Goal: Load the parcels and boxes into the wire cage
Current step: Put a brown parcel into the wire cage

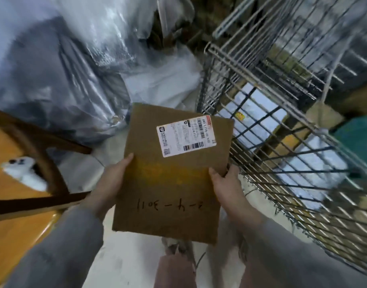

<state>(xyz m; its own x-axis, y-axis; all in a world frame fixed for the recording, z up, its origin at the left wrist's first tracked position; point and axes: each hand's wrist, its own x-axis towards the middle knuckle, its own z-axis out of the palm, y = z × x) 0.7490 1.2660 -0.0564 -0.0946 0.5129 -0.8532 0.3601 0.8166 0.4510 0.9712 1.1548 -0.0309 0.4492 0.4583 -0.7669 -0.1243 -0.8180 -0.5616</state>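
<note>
I hold a flat brown cardboard box (pixel 170 183) in front of me with both hands. It carries a white shipping label near its far right corner and handwritten numbers near its near edge. My left hand (pixel 113 181) grips its left edge with the thumb on top. My right hand (pixel 227 183) grips its right edge, thumb on top as well. The wire cage (pixel 292 167) stands just to the right of the box, and several parcels and boxes lie inside it.
Large grey and silver plastic bags (pixel 60 80) are piled ahead and to the left. A wooden chair (pixel 35 154) stands at the left, with a white phone (pixel 22 169) on an orange surface beneath it. A teal thing (pixel 357 138) shows beyond the cage.
</note>
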